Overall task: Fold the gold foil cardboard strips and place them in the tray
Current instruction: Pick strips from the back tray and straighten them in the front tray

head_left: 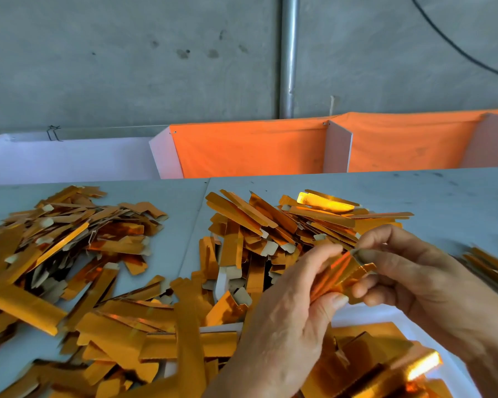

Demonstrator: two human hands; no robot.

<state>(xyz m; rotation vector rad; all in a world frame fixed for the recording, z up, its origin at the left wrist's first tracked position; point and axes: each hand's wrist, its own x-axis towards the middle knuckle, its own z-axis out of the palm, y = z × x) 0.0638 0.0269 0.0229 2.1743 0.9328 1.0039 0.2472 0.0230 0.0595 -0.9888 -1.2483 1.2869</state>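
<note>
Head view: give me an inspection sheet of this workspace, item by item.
Surface: pale grey table, a seam running down its middle.
Job's things: loose gold foil strips in a left heap and a middle heap; folded pieces in the white tray at bottom right.
Clutter: a few more strips at the right edge.
Hands: left hand and right hand both pinch one strip between them, mid-fold.
Cables: black cable across the wall, upper right.
Surroundings: grey wall, metal pipe, orange cloth bins behind the table.
</note>
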